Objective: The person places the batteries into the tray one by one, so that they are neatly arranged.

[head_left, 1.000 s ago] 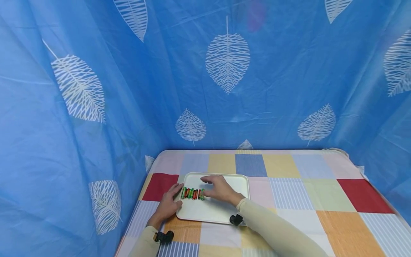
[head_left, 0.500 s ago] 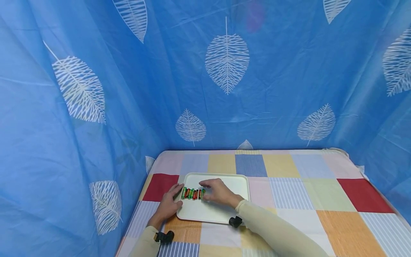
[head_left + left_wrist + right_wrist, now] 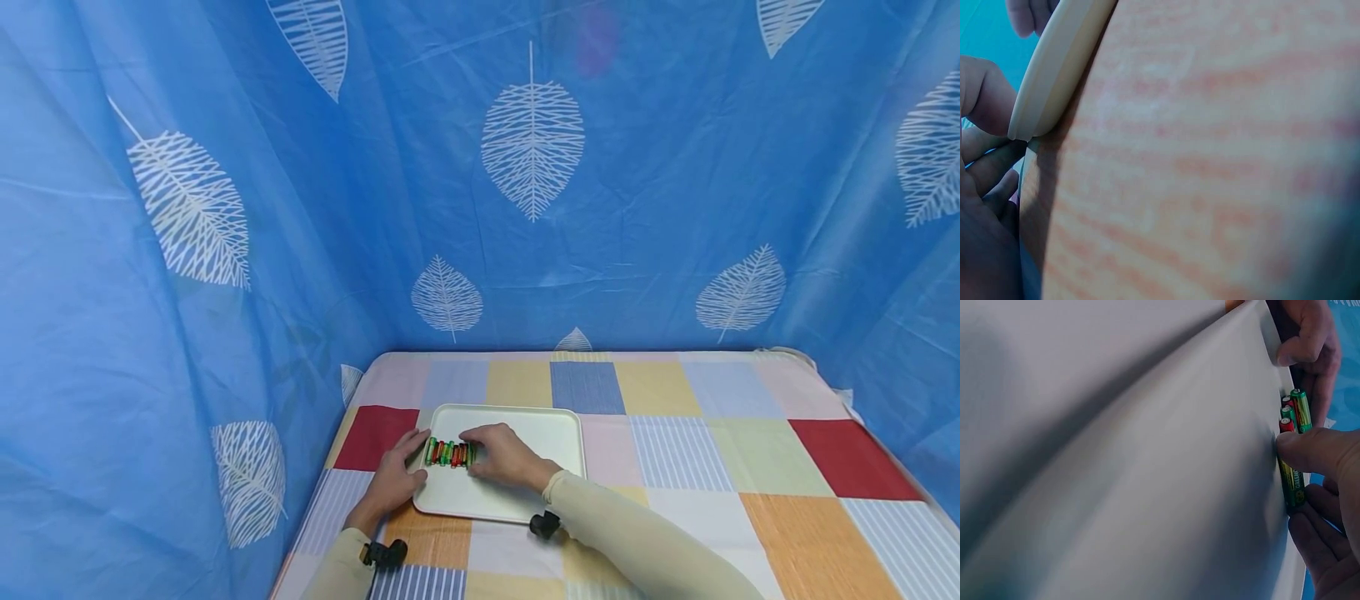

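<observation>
In the head view, several green and red batteries [image 3: 447,452] lie side by side in a row at the left of a white tray [image 3: 517,493]. My right hand [image 3: 506,457] is at the right end of this row. Its thumb and fingers pinch a green battery [image 3: 1294,487] lengthwise, as the right wrist view shows. My left hand [image 3: 393,473] holds the tray's left rim, thumb over the edge and fingers along the outer side. The left wrist view catches that thumb [image 3: 991,94] against the tray's corner. Parts of the batteries are hidden behind my right thumb.
A patchwork cloth [image 3: 697,533] covers the table under the tray. Blue curtains [image 3: 637,167] with white leaf prints hang behind and at the sides. Each wrist wears a small black camera [image 3: 544,524].
My right hand has moved slightly left and closed its thumb and fingers on the end battery, which has shifted left against the row. My left hand has stayed at the tray's rim.
</observation>
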Motion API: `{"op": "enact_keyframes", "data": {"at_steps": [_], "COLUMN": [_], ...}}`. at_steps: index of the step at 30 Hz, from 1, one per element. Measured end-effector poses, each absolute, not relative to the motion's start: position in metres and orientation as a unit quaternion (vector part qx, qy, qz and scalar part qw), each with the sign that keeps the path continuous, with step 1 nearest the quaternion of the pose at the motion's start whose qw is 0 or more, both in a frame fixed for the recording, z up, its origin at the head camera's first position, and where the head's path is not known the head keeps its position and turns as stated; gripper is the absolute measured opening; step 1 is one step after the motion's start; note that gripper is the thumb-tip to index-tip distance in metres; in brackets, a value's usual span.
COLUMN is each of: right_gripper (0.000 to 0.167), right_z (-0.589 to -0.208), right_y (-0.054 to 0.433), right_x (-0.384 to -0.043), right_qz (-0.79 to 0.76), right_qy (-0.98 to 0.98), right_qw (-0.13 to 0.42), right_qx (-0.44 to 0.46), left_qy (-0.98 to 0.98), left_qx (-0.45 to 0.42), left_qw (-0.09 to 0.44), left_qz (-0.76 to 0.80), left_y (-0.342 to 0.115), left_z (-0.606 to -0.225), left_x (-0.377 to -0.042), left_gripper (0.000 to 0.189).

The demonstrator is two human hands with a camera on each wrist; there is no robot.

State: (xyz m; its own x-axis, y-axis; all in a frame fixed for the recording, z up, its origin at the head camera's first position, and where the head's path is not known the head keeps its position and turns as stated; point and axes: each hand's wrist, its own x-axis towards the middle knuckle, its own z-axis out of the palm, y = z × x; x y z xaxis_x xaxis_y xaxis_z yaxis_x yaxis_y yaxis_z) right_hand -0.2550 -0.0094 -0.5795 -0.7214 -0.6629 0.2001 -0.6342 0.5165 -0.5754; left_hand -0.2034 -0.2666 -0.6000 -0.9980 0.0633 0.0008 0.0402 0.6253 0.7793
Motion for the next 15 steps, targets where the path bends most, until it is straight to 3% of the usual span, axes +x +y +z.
{"op": "enact_keyframes", "data": {"at_steps": [15], "right_gripper": [0.056], "right_z": [-0.565], "right_y": [-0.009], "right_x": [-0.257], "right_qz": [-0.336], "right_qy": [0.868], "right_qw": [0.005], "right_qx": [-0.366], "left_qy": [0.9], "left_qx": [0.035], "left_qw": [0.013], "left_qz": [0.434], "left_y": [-0.267], "left_z": [-0.6], "left_x": [-0.203], "left_gripper": [0.074]}}
